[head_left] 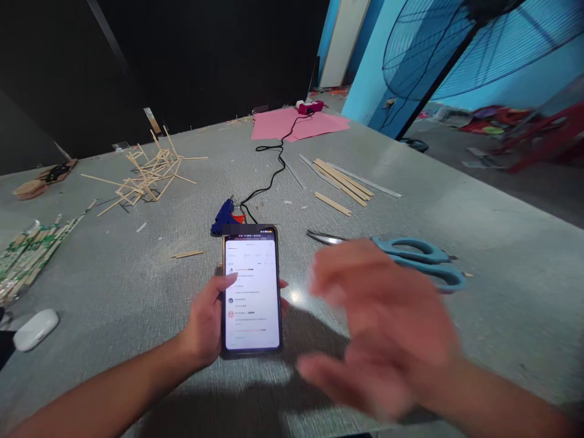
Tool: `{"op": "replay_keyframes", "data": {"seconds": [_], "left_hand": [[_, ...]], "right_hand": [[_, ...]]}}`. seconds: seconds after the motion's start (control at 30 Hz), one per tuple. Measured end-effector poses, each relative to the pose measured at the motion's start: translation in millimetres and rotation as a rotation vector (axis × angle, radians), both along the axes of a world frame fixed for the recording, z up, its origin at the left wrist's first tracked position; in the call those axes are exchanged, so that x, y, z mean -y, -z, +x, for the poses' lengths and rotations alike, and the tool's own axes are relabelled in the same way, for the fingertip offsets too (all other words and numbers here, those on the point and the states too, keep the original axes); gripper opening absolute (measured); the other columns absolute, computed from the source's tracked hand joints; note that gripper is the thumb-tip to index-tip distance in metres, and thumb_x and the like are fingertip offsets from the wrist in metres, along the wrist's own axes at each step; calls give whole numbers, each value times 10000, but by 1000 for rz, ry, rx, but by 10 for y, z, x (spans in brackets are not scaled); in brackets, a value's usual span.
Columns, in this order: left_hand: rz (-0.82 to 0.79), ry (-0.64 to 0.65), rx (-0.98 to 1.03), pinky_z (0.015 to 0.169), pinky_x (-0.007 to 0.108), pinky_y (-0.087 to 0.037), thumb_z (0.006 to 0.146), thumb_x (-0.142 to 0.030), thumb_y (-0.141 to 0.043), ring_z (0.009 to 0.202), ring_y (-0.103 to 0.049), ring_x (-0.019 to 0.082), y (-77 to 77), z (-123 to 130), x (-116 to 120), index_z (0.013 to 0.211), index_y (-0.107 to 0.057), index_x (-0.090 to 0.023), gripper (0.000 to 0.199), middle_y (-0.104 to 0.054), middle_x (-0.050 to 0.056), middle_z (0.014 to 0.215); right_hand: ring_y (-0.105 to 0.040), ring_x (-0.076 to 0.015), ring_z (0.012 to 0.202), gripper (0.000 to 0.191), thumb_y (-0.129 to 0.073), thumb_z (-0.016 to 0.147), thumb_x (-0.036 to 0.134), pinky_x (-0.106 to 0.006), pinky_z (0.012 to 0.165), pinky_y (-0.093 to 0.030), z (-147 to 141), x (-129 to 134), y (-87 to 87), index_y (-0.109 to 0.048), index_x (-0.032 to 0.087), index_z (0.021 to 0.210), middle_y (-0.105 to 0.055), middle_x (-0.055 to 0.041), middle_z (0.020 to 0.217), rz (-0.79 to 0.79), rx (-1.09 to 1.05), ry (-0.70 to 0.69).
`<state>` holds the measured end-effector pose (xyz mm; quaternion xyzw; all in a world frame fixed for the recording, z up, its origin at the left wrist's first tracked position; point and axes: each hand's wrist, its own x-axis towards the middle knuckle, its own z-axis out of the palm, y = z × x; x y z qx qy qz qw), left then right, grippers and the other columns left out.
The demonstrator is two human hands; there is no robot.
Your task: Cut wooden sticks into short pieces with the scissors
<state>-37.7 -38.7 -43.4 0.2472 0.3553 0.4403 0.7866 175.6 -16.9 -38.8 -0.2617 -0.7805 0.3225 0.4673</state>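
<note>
A smartphone [252, 292] with a lit white screen of text rests in my left hand [207, 316]. The thumb lies over the screen's left edge, and fingertips show past the right edge. To the right of the phone, my right hand [383, 328] hovers over the table, blurred by motion. Its thumb and curled fingers stand apart with nothing visible between them. Behind that hand lies a pair of scissors [410, 248] with light blue handles, partly covered by it. Just beyond the phone's top is a blue glue gun [224, 216] with an orange trigger.
A loose frame of thin sticks [150, 173] stands at the back left. Wrapped sticks [31, 255] and a white earbud case [36, 328] lie on the left. Flat wooden strips [342, 182] lie right of the black cord [274, 176]. Pink paper [274, 125] is farther back; a fan [456, 55] stands beyond.
</note>
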Motion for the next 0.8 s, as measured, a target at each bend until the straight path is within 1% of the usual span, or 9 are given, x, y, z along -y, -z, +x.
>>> {"op": "replay_keyframes", "data": {"seconds": [0.07, 0.17, 0.23, 0.3, 0.37, 0.5, 0.57, 0.67, 0.8], "left_hand": [[7, 3, 2, 793, 445, -577, 878, -537, -566, 929, -744, 377, 25, -6, -4, 1202, -749, -40, 621, -783, 226, 1052], [33, -61, -14, 851, 453, -578, 887, -502, -572, 945, -750, 371, 12, 15, -9, 1147, -764, -39, 564, -786, 217, 1061], [37, -110, -22, 882, 460, -579, 889, -490, -586, 951, -755, 373, -17, 38, -12, 1112, -773, -47, 530, -793, 203, 1040], [33, -149, -31, 880, 461, -587, 885, -480, -600, 956, -760, 375, -44, 59, -14, 1100, -778, -68, 498, -801, 177, 993], [41, -177, -43, 865, 450, -595, 884, -476, -609, 964, -763, 370, -62, 71, -13, 1104, -779, -89, 476, -804, 152, 952], [58, -241, -109, 814, 407, -599, 890, -491, -625, 931, -770, 344, -70, 71, -2, 1077, -781, -102, 460, -801, 137, 899], [45, -267, -148, 786, 388, -597, 894, -495, -630, 912, -771, 334, -70, 68, 4, 1067, -783, -106, 452, -798, 132, 883], [30, -292, -172, 763, 374, -595, 889, -504, -646, 908, -770, 331, -73, 70, 12, 1072, -785, -108, 457, -798, 131, 888], [21, -305, -157, 766, 383, -602, 897, -517, -652, 926, -769, 340, -74, 82, 25, 1093, -792, -118, 466, -802, 130, 904]], "right_hand": [[-514, -427, 1365, 788, -839, 782, 511, -693, 1089, -479, -87, -159, -106, -470, 355, 1461, -569, -135, 1415, 82, 28, 75], [-288, -443, 1543, 1067, -894, 736, 472, -715, 1197, -351, -156, -238, -179, -265, 367, 1591, -318, -137, 1661, 123, 141, 28], [-185, -451, 1583, 1194, -920, 704, 474, -733, 1225, -284, -167, -222, -162, -170, 368, 1627, -185, -138, 1722, 120, 213, -12], [-155, -453, 1592, 1236, -926, 699, 465, -743, 1233, -250, -172, -206, -118, -133, 361, 1641, -133, -144, 1739, 125, 256, -32], [-179, -438, 1592, 1184, -898, 743, 433, -736, 1237, -249, -182, -217, -75, -136, 354, 1646, -153, -146, 1737, 150, 264, -38], [-308, -374, 1560, 887, -706, 932, 306, -675, 1238, -322, -208, -301, -39, -181, 315, 1647, -320, -151, 1682, 215, 201, -2], [-368, -352, 1531, 774, -611, 981, 250, -644, 1221, -375, -213, -338, -41, -211, 304, 1642, -388, -148, 1647, 231, 177, 29], [-413, -341, 1502, 712, -557, 998, 220, -627, 1204, -410, -214, -360, -50, -245, 302, 1633, -439, -142, 1612, 255, 174, 39], [-414, -333, 1499, 700, -544, 997, 201, -633, 1215, -388, -216, -351, -60, -249, 293, 1625, -455, -152, 1589, 284, 165, 11]]}}
